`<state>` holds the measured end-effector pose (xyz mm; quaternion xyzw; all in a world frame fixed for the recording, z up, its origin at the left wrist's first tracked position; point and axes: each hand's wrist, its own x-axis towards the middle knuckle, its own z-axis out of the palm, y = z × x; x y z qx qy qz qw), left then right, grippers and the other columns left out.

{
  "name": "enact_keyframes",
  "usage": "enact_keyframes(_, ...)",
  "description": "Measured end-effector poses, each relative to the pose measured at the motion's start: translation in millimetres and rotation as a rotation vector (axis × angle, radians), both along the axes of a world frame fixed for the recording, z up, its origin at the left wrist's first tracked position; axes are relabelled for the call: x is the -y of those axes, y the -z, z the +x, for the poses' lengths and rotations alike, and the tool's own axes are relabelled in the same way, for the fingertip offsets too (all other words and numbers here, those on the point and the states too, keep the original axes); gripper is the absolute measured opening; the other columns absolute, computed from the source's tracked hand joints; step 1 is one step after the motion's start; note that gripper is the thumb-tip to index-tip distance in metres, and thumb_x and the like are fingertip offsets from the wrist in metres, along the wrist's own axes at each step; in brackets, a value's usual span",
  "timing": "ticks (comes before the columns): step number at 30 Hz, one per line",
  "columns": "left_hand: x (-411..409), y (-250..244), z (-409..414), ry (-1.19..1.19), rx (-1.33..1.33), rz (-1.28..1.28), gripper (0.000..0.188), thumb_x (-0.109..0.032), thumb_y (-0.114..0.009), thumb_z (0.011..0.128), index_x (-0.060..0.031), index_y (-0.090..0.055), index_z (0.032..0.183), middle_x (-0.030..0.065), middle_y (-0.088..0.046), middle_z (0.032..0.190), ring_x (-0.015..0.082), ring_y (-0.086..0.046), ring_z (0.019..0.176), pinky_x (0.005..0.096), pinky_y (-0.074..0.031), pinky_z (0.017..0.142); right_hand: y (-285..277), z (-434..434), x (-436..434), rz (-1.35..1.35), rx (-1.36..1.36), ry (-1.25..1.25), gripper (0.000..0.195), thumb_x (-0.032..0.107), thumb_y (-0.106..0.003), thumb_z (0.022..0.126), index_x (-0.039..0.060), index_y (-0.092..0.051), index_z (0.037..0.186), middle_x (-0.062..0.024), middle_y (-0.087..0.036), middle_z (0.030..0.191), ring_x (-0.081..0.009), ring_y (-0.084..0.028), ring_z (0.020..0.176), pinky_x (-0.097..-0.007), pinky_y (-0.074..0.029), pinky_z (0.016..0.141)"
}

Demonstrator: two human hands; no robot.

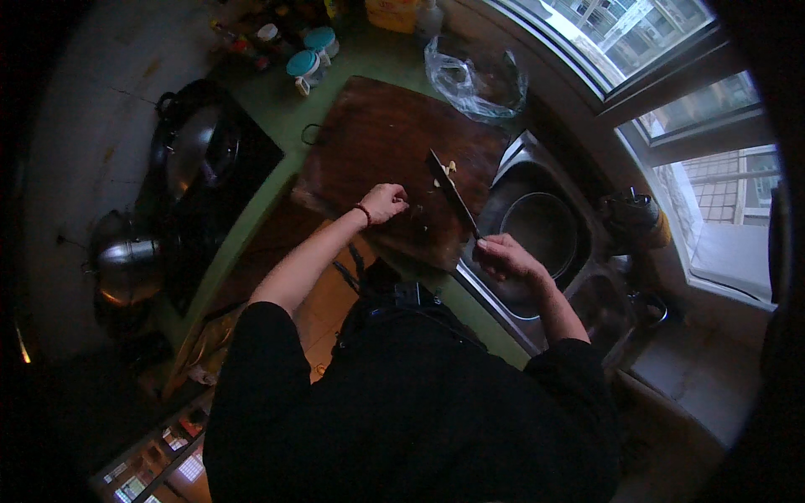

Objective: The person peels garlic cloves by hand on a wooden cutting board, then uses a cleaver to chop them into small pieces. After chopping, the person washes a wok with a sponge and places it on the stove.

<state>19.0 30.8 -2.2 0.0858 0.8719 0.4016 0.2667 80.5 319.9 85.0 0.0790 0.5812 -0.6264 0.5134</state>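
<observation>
My right hand [505, 256] grips the handle of a kitchen cleaver [454, 193], whose dark blade reaches over the right part of a large wooden cutting board [390, 135]. Pale pieces of food, perhaps garlic [450, 168], lie against the blade near its far end. To the left, my left hand [385, 204] hovers over or rests on the near part of the board, its fingers curled; whether something small is between them cannot be told. A few tiny scraps lie on the wood between the hands.
A steel sink [585, 245] with a round basin [541, 220] in it adjoins the board on the right. Behind the board lies a clear plastic bag [475, 85]. Teal-lidded jars [304, 65] stand at the back left. Further left is a black stove [242, 151] with a lidded wok [192, 151].
</observation>
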Motion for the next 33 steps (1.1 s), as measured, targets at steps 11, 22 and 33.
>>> enact_keyframes(11,-25,8,-5,0.365,-0.196,-0.323,0.029,-0.029,-0.062,0.067,-0.0059,-0.052,0.081,0.0122,-0.059,0.075,0.0280,-0.057,0.075,0.0369,-0.045,0.065,66,-105,5,0.901,-1.179,-0.283,0.034,0.034,-0.057,0.073,0.0019,-0.049,0.079,-0.0182,-0.055,0.069,-0.0356,-0.053,0.067,-0.0414,-0.042,0.058)
enact_keyframes(22,-30,-22,-21,0.018,0.406,0.353,0.014,-0.016,-0.051,0.077,-0.0024,-0.051,0.072,-0.0013,-0.049,0.060,0.0065,-0.044,0.056,0.0214,-0.036,0.049,66,-66,51,0.301,-1.035,0.223,0.021,0.016,-0.059,0.071,0.0009,-0.057,0.085,-0.0100,-0.057,0.077,-0.0213,-0.055,0.072,-0.0295,-0.044,0.066)
enact_keyframes(33,-45,-29,-25,0.011,0.114,0.290,0.019,-0.019,-0.057,0.073,0.0001,-0.055,0.075,0.0036,-0.055,0.067,0.0099,-0.050,0.061,0.0248,-0.041,0.055,66,-54,71,0.121,-0.641,0.374,0.021,0.016,-0.060,0.074,-0.0019,-0.058,0.086,-0.0046,-0.059,0.075,-0.0106,-0.053,0.070,-0.0232,-0.043,0.064)
